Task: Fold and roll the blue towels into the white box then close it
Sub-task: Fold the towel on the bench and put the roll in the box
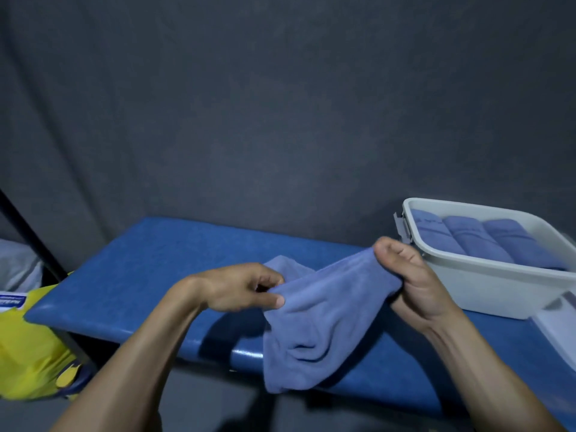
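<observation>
Fingers of the left hand [240, 286] are pinching one end of the blue towel [324, 313] near the middle of the frame, while the right hand [408, 275] is clamping the other end just right of centre, so both grips are closed on cloth. Between them the towel is stretching in a loose band, its lower part sagging over the front edge of the blue counter [131, 275]. To fold it well, the corners probably need matching and the slack pulling out before laying it flat. At right of the frame the white box [486, 285] is sitting open on the counter, just beyond the right hand, already holding three rolled towels [473, 238] side by side.
</observation>
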Available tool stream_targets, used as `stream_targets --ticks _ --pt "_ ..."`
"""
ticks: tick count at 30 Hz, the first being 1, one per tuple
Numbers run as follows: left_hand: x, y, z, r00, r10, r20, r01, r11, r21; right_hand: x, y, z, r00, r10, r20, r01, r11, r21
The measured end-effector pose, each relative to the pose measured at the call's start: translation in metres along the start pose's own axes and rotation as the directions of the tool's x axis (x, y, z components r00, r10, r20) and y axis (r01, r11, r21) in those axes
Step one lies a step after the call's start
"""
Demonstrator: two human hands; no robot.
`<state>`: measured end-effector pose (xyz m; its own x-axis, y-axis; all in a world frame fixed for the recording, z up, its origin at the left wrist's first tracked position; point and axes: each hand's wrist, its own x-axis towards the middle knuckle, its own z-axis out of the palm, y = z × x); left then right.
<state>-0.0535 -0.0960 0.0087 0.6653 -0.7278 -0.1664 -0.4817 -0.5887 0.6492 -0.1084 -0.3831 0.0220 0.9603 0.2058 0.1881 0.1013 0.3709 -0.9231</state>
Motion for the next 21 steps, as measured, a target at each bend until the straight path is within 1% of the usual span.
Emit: stream_targets --ticks 1,2,3,4,5,7,9,10,11,12,13,14,16,17,18,19,20,21 --pt "-0.002 -0.005 -0.004 0.996 -0.027 -0.086 0.031 0.999 0.039 -0.001 -0.002 -0.002 1.0 -0.004 -0.023 0.004 1.0 0.026" --pt "-0.004 -0.011 -0.008 0.976 -0.044 -0.211 0.062 0.995 0.081 -0.001 -0.003 -0.006 0.999 -0.005 -0.045 0.007 0.999 0.042" --pt "-0.008 -0.016 -0.013 0.934 -0.051 -0.353 0.093 0.99 0.103 -0.002 -0.004 -0.009 0.998 0.0 -0.063 0.003 0.999 0.046" --pt "-0.011 -0.021 -0.017 0.867 -0.067 -0.494 0.131 0.987 0.096 -0.001 -0.005 -0.013 0.997 0.005 -0.072 -0.003 0.999 0.036" --pt "-0.015 -0.025 -0.022 0.778 -0.089 -0.621 0.168 0.983 0.071 -0.002 -0.006 -0.014 0.997 0.011 -0.079 -0.01 1.0 0.017" --pt "-0.024 -0.031 -0.029 0.559 -0.123 -0.82 0.234 0.972 0.013 -0.002 -0.007 -0.017 0.995 0.01 -0.098 -0.012 1.0 -0.021" --pt "-0.031 -0.037 -0.035 0.349 -0.117 -0.93 0.295 0.956 -0.01 0.0 -0.006 -0.02 0.992 -0.002 -0.127 -0.006 0.998 -0.063" --pt "-0.034 -0.04 -0.036 0.266 -0.104 -0.958 0.329 0.944 -0.011 0.001 -0.005 -0.021 0.989 -0.012 -0.147 -0.003 0.995 -0.1" --pt "-0.036 -0.042 -0.038 0.204 -0.101 -0.974 0.364 0.931 -0.02 0.002 -0.004 -0.022 0.984 -0.023 -0.174 -0.001 0.99 -0.139" --pt "-0.037 -0.043 -0.038 0.169 -0.109 -0.979 0.406 0.913 -0.032 0.004 -0.002 -0.023 0.978 -0.033 -0.206 -0.002 0.986 -0.166" --pt "-0.036 -0.045 -0.038 0.169 -0.124 -0.978 0.465 0.885 -0.032 0.005 -0.001 -0.023 0.968 -0.041 -0.248 -0.004 0.984 -0.178" --pt "-0.036 -0.049 -0.038 0.206 -0.143 -0.968 0.534 0.846 -0.012 0.006 0.001 -0.025 0.954 -0.054 -0.296 -0.003 0.983 -0.186" --pt "-0.036 -0.056 -0.037 0.313 -0.22 -0.924 0.662 0.748 0.046 0.008 0.004 -0.03 0.919 -0.111 -0.378 0.015 0.969 -0.248" --pt "-0.036 -0.063 -0.036 0.357 -0.279 -0.892 0.697 0.715 0.056 0.009 0.006 -0.033 0.902 -0.155 -0.403 0.018 0.946 -0.324" --pt "-0.036 -0.069 -0.036 0.38 -0.328 -0.865 0.704 0.709 0.041 0.009 0.008 -0.036 0.888 -0.203 -0.414 0.017 0.911 -0.412" --pt "-0.036 -0.076 -0.035 0.386 -0.364 -0.848 0.676 0.737 -0.008 0.009 0.01 -0.038 0.878 -0.242 -0.413 0.009 0.872 -0.49" --pt "-0.035 -0.081 -0.036 0.369 -0.397 -0.84 0.602 0.791 -0.11 0.01 0.014 -0.041 0.874 -0.274 -0.402 0.003 0.83 -0.558" --pt "-0.035 -0.082 -0.037 0.345 -0.445 -0.826 0.471 0.844 -0.257 0.01 0.016 -0.042 0.874 -0.297 -0.384 -0.001 0.79 -0.613"
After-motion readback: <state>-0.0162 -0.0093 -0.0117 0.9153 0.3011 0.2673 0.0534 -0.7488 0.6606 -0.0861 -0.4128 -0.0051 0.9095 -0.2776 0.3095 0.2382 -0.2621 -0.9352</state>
